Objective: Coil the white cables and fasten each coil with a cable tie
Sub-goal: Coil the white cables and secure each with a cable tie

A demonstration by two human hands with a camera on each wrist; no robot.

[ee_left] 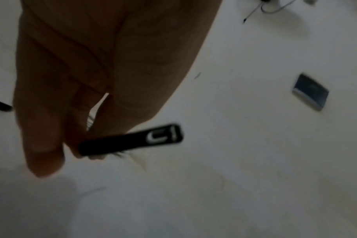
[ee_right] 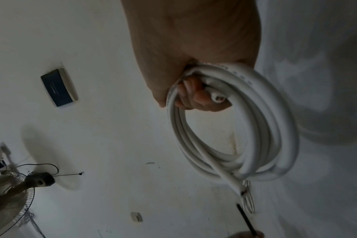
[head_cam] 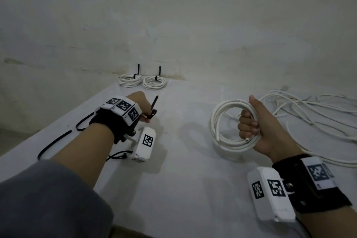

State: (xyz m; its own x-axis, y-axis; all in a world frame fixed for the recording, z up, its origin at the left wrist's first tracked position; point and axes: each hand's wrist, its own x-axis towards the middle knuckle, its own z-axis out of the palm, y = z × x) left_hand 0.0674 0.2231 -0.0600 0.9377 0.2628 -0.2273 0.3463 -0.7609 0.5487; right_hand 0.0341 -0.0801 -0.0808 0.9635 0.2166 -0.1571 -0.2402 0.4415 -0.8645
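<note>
Head view, with both wrist views. The right hand (head_cam: 257, 127) grips a coil (head_cam: 231, 125) of white cable, fingers curled through its middle and thumb raised; the coil stands upright, its lower edge at the tabletop (head_cam: 183, 170). In the right wrist view the fingers (ee_right: 196, 96) wrap the coil's strands (ee_right: 255, 128), and one cut end pokes out beside the fingertips. The left hand (head_cam: 141, 106) pinches a black tie (head_cam: 152, 110) between thumb and fingers, one end pointing upward. The left wrist view shows the tie (ee_left: 132, 141) jutting from the fingertips (ee_left: 43, 145); the picture is blurred there. Well apart, at the tabletop's far edge against the wall (head_cam: 193, 25), lie two finished coils, the left coil (head_cam: 130, 80) and the right coil (head_cam: 154, 82), just beside each other, each bound with a black tie. Loose cables (head_cam: 301, 114) sprawl to the right of the right hand. Two spare ties (head_cam: 56, 141) lie on the tabletop left of the left forearm. A fan (ee_right: 12, 199) and a dark wall box (ee_right: 58, 87) show in the right wrist view.
</note>
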